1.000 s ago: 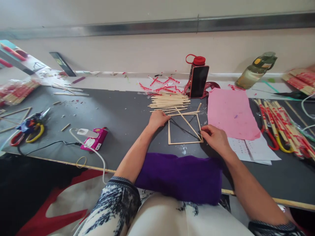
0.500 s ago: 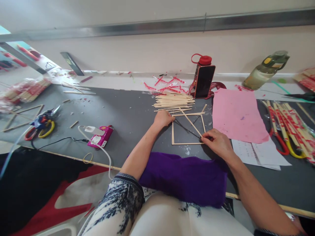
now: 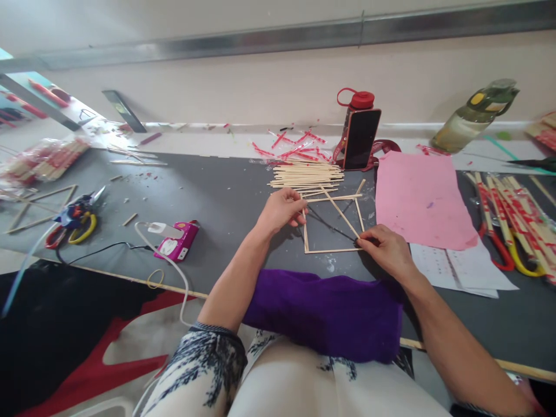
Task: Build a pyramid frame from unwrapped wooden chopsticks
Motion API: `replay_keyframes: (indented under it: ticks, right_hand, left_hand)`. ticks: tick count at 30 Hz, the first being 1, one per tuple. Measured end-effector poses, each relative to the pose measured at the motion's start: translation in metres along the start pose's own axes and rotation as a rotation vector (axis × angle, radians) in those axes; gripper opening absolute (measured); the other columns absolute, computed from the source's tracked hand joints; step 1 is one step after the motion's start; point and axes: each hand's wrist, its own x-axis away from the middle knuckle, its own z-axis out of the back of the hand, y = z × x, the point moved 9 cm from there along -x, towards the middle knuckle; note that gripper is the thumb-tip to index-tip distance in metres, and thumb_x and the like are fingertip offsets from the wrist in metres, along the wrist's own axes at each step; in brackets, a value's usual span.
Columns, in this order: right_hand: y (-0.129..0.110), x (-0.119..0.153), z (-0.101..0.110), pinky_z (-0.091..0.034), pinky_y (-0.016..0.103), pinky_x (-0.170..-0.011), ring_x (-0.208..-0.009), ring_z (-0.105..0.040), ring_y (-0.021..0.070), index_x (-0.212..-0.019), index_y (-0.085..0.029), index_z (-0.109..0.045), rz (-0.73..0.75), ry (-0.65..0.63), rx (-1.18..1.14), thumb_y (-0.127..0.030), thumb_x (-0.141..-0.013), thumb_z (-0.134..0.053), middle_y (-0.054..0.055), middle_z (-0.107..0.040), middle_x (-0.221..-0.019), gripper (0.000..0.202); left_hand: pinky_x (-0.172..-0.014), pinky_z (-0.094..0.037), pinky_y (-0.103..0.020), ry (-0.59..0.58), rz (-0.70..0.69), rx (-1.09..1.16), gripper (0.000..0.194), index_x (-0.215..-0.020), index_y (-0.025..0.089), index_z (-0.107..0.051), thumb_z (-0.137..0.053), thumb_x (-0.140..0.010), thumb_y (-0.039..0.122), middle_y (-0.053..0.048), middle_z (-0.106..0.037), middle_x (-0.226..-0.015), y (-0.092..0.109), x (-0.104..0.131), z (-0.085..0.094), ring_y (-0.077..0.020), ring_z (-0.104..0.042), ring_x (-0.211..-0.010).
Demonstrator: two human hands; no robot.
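On the grey table in front of me lies a four-sided frame (image 3: pixel 332 251) of thin wooden sticks that look like chopsticks. My left hand (image 3: pixel 284 209) is closed at the frame's upper left corner, thumb and fingers around that stick end. My right hand (image 3: pixel 386 250) pinches the lower end of a diagonal stick (image 3: pixel 337 209) near the frame's lower right corner. This stick slants over the frame, its far end beyond the top side. A pile of loose sticks (image 3: pixel 306 175) lies just behind the frame. A purple cloth (image 3: pixel 325 315) is draped over the table edge before me.
A phone (image 3: pixel 362 139) leans on a red-capped bottle (image 3: pixel 362 99). Pink paper (image 3: pixel 423 200) and printed sheets lie right, beside wrapped chopsticks (image 3: pixel 516 214) and scissors (image 3: pixel 495 249). At left are a magenta power adapter (image 3: pixel 178 242) with cables, pliers-like cutters (image 3: pixel 78 213) and another stick frame (image 3: pixel 21 214).
My left hand has risen slightly and its fingers have shifted at the upper left corner. That corner has moved a little up and left. My right hand stays on the diagonal stick.
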Motion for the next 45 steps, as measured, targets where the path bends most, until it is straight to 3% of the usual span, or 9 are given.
replay_keyframes:
  ticks: [4, 9, 17, 32, 45]
  right_hand:
    - [0.000, 0.000, 0.000, -0.042, 0.027, -0.063, -0.072, -0.059, 0.0149, -0.077, -0.024, -0.069, 0.004, 0.002, 0.024, -0.033, -0.080, -0.061, 0.000, -0.063, -0.080, 0.013]
    - [0.002, 0.001, 0.000, -0.042, 0.028, -0.064, -0.072, -0.060, 0.0153, -0.077, -0.023, -0.068, 0.000, -0.003, 0.049, -0.035, -0.081, -0.060, 0.001, -0.065, -0.082, 0.014]
    - [0.000, 0.002, 0.001, -0.042, 0.027, -0.063, -0.073, -0.060, 0.0154, -0.078, -0.023, -0.067, 0.015, -0.003, 0.038, -0.036, -0.082, -0.059, 0.001, -0.064, -0.081, 0.016]
    - [-0.004, 0.003, 0.002, -0.042, 0.029, -0.064, -0.072, -0.059, 0.0168, -0.078, -0.023, -0.066, 0.045, -0.016, 0.068, -0.037, -0.083, -0.056, 0.002, -0.064, -0.080, 0.018]
    - [-0.003, 0.003, 0.001, -0.043, 0.029, -0.065, -0.073, -0.059, 0.0167, -0.078, -0.022, -0.066, 0.041, -0.016, 0.041, -0.035, -0.083, -0.057, 0.002, -0.063, -0.082, 0.017]
  left_hand:
    - [-0.046, -0.047, -0.015, -0.059, -0.083, 0.002, 0.019, -0.085, 0.014, -0.055, -0.065, -0.073, 0.025, -0.001, -0.064, -0.069, 0.012, 0.021, -0.009, -0.0123, -0.066, -0.060]
    - [-0.052, -0.046, -0.017, -0.294, -0.151, -0.138, 0.017, -0.086, 0.014, -0.064, -0.063, -0.073, 0.025, 0.000, -0.064, -0.067, 0.015, 0.040, -0.032, -0.0097, -0.061, -0.059]
    - [-0.055, -0.046, -0.017, -0.525, -0.165, -0.218, 0.013, -0.084, 0.014, -0.065, -0.058, -0.075, 0.021, 0.000, -0.064, -0.067, 0.013, 0.047, -0.045, -0.0100, -0.061, -0.062]
    - [-0.058, -0.045, -0.017, -0.557, -0.206, -0.268, 0.012, -0.082, 0.015, -0.066, -0.055, -0.076, 0.017, -0.001, -0.068, -0.071, 0.015, 0.059, -0.037, -0.0105, -0.063, -0.066]
    - [-0.053, -0.045, -0.015, -0.496, -0.244, -0.377, 0.008, -0.079, 0.017, -0.059, -0.051, -0.076, 0.018, 0.002, -0.063, -0.065, 0.019, 0.046, -0.056, -0.0111, -0.065, -0.062]
